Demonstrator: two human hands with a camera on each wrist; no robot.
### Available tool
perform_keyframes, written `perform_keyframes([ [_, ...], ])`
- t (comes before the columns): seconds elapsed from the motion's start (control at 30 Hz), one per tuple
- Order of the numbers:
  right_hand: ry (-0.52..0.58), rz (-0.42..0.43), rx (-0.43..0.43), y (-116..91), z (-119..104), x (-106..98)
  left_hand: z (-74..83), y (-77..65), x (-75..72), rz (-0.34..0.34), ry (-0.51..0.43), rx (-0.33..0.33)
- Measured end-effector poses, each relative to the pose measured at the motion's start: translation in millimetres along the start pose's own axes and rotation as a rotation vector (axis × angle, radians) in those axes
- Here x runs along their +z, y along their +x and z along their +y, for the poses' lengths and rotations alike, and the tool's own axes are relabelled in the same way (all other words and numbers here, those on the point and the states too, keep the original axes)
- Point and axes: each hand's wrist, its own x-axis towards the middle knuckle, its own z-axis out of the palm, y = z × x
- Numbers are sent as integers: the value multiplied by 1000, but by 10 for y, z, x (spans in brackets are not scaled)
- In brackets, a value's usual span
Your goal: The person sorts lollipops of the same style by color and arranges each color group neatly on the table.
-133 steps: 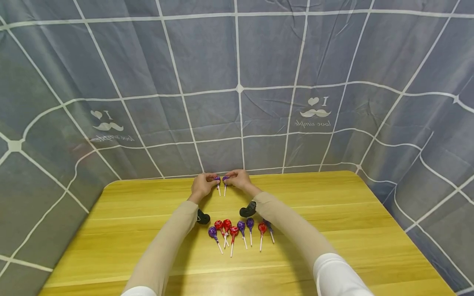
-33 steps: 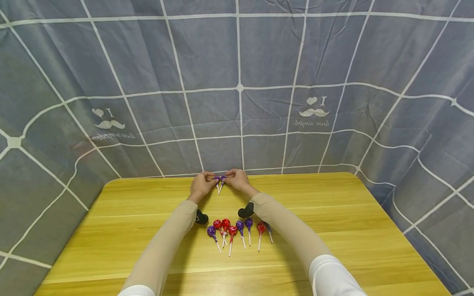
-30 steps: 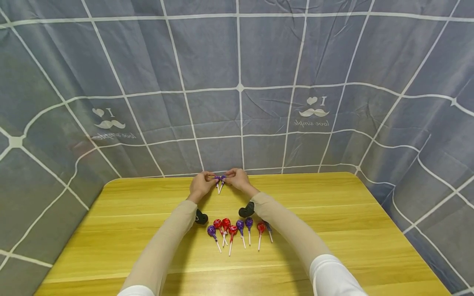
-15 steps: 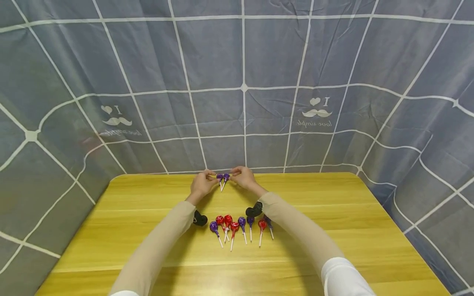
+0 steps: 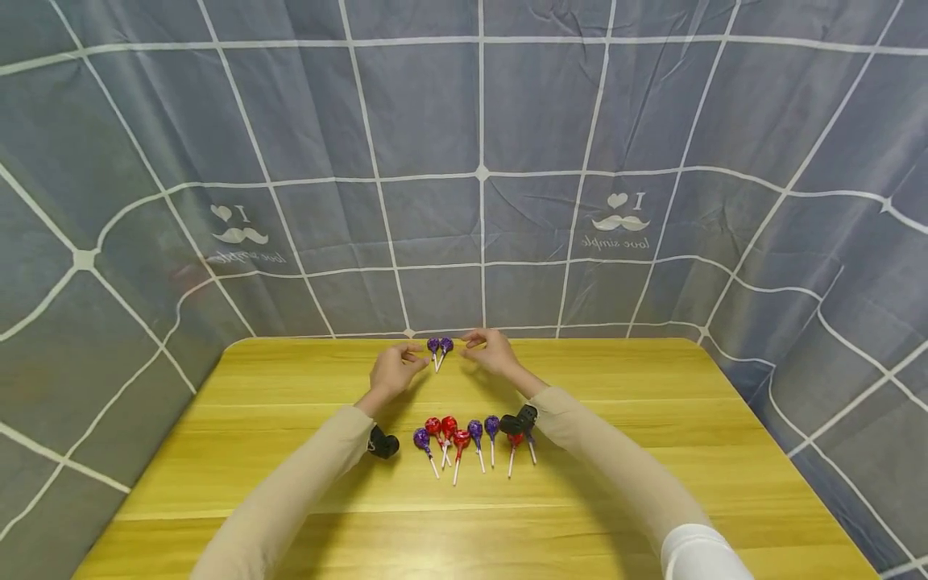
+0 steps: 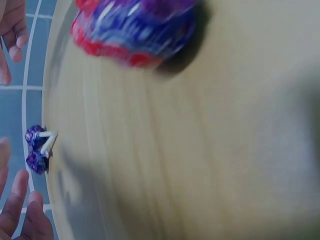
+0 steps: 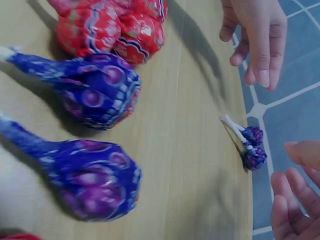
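Two purple-wrapped lollipops lie side by side at the table's far edge, the left lollipop (image 5: 433, 345) and the right lollipop (image 5: 445, 345). Their white sticks meet at the near end in a narrow V. My left hand (image 5: 394, 371) is just left of the pair, fingers relaxed and holding nothing. On the other side, my right hand (image 5: 493, 352) hovers with loosely bent fingers, apart from the candy. Both wrist views show a gap between the fingers and the two lollipops (image 6: 37, 162).
Nearer on the wooden table (image 5: 435, 532) lies a loose row of red lollipops (image 5: 461, 440) and purple lollipops (image 5: 422, 439). The right wrist's black camera (image 5: 519, 420) partly covers the row's right end. A grey curtain (image 5: 435, 225) with white lines stands behind the table.
Earlier each hand pinched a separate purple lollipop. The two were brought together with stick ends meeting, then released. Both hands have since drawn apart to either side.
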Motion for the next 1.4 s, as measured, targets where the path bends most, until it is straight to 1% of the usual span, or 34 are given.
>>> perform_keyframes([
  [0.13, 48, -5, -12, -148, 76, -43, -17, -152, 44, -5, -23, -7],
  [0.23, 59, -5, -22, -261, 136, -76, -33, -248, 63, -9, -37, -14],
  [0.47, 91, 0, -42, -460, 188, -190, -44, -402, 19, -11, -84, -21],
  [0.67, 80, -6, -63, -622, 206, -296, -34, -516, -16, -14, -102, -11],
  [0.87, 91, -40, -125, -766, 259, -386, -8, -609, -26, -22, -115, 7],
  [1.0, 114, -63, -157, -879, 320, -429, 2, -668, -30, -47, -131, 15],
  [1.23, 109, -110, -146, -1043, 436, -487, -4, -781, -23, -100, -153, 2],
  [1.4, 77, -144, -176, -1127, 506, -526, 5, -854, -22, -105, -153, -1],
])
